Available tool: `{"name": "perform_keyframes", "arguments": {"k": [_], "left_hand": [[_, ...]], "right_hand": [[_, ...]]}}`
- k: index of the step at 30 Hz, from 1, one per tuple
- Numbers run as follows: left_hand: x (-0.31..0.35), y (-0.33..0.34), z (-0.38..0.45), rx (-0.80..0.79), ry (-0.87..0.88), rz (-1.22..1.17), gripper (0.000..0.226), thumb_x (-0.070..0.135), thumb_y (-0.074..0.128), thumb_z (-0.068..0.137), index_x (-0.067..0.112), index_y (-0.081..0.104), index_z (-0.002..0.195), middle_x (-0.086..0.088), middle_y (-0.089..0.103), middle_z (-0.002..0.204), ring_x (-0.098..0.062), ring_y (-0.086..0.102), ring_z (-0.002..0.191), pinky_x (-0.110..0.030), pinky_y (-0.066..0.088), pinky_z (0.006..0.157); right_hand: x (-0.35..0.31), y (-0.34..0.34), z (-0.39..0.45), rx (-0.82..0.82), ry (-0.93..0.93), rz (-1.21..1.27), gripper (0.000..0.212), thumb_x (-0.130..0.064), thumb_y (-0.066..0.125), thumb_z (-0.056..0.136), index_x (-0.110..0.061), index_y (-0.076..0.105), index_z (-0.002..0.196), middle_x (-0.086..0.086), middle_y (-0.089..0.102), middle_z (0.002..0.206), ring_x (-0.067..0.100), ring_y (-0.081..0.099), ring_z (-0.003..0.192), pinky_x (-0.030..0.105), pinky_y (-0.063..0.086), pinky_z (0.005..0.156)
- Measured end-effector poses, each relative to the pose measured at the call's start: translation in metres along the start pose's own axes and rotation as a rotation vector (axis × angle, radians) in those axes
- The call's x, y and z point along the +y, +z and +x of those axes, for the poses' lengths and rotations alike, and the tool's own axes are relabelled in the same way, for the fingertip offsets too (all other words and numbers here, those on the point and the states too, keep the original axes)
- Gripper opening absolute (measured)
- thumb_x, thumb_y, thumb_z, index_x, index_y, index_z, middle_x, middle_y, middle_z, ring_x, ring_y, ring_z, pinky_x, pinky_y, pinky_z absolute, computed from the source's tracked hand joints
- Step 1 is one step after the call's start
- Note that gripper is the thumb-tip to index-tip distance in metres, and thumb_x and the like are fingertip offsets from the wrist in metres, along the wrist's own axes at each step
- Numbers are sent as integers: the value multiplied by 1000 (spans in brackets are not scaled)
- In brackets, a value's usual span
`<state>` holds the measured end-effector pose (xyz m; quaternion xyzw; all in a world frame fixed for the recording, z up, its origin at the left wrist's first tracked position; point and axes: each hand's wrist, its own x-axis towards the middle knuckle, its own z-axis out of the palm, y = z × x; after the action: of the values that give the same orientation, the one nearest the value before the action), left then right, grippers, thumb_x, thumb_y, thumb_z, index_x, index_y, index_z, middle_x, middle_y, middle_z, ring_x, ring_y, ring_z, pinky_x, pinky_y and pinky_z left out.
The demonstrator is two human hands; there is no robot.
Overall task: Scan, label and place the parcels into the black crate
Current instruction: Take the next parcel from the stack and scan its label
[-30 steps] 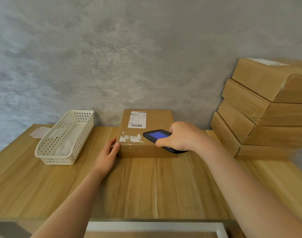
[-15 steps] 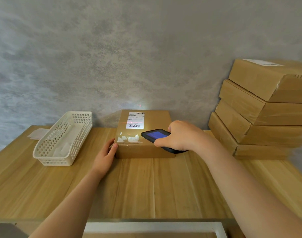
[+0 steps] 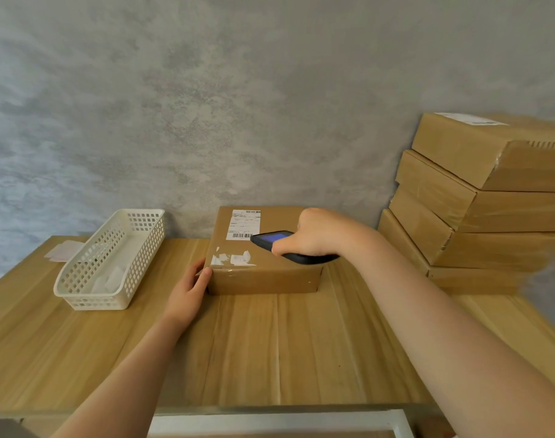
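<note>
Wooden counter (image 3: 269, 349) against a grey mottled wall (image 3: 238, 105). One parcel (image 3: 263, 273) lies flat near the counter's back edge, roughly centre. White shipping label (image 3: 243, 225) with barcodes on its top, far left part; torn white sticker scraps (image 3: 235, 259) nearer the front-left corner.

Left hand (image 3: 187, 292) rests against the parcel's front-left corner, thumb on the top edge, fingers (image 3: 195, 271) lying along the left side, lightly curved round the corner; it steadies the box.

Right hand (image 3: 314, 237) over the parcel's right half, fingers wrapped round a dark handheld scanner (image 3: 276, 243). Scanner screen glows blue, its nose pointing left, just beside the label's lower barcode. Scanner held above the parcel top; whether it touches cannot be told.

Left of the parcel, apart from it: white slotted basket (image 3: 111, 263), pale slips inside. More white slips (image 3: 62, 251) on the counter behind the basket.

Right side: stack (image 3: 475, 210) of four brown boxes, leaning stepwise, top one bearing a white label. Stack's edges blurred at frame margin.

White frame edge (image 3: 269, 422) below the counter's near rim.
</note>
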<state>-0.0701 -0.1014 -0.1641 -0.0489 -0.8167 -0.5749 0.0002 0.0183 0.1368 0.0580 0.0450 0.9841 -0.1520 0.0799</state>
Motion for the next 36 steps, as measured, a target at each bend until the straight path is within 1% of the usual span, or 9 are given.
{"name": "perform_keyframes", "arguments": {"k": [4,7,11,16,21,25,31,34,36], "left_hand": [[0,0,0,1,0,-1,40,48,43,102,35,50,140,11,60,132,-9,53,123,-29,38,98],[3,0,-1,-5,0,-18,39,46,44,102,36,50,139,12,61,131,-8,53,122,-28,38,97],[5,0,-2,-7,-10,-25,39,47,44,102,37,49,139,13,60,131,-8,53,121,-28,38,97],[3,-1,-1,-14,-13,-27,41,48,45,101,37,48,141,13,59,132,-7,52,122,-28,38,98],[-2,-3,3,-12,-9,-21,41,49,47,100,37,50,139,12,61,132,-8,54,123,-30,40,102],[-1,-4,2,-6,-13,-20,39,48,47,101,37,50,139,13,62,130,-6,54,121,-28,39,99],[4,-2,-1,-10,-23,-27,41,45,47,102,34,49,141,12,61,130,-7,54,120,-27,39,98],[5,-3,-2,-8,-21,-35,40,46,46,102,35,49,141,13,61,130,-7,54,122,-28,39,99],[6,-4,-2,-11,-23,-25,41,47,46,102,36,49,141,13,60,131,-7,53,121,-28,39,99]], "right_hand": [[-11,-10,25,-56,3,7,45,-52,69,72,-18,48,52,0,50,60,21,50,57,23,33,50],[-15,-14,44,-138,20,55,38,-50,73,73,-14,59,69,5,59,73,23,59,62,23,46,53],[-20,-22,62,-165,46,59,45,-53,72,74,-11,61,85,11,64,87,28,66,69,27,54,62],[-27,-29,76,-187,43,50,50,-53,73,74,-9,61,94,18,65,108,32,72,89,39,61,81],[-31,-29,79,-211,30,45,47,-50,73,78,-8,56,90,19,64,105,35,72,95,43,61,83],[-32,-31,79,-221,31,26,48,-52,71,78,-7,57,88,19,64,92,34,72,83,40,61,80],[-30,-45,70,-206,16,36,46,-53,71,78,-10,58,88,16,64,96,32,73,91,38,61,81],[-26,-44,55,-161,2,-8,44,-54,71,75,-11,61,78,10,66,81,26,68,68,29,57,65],[-18,-36,40,-101,-4,-73,44,-56,70,74,-15,58,64,5,60,68,22,58,59,24,43,55]]}}
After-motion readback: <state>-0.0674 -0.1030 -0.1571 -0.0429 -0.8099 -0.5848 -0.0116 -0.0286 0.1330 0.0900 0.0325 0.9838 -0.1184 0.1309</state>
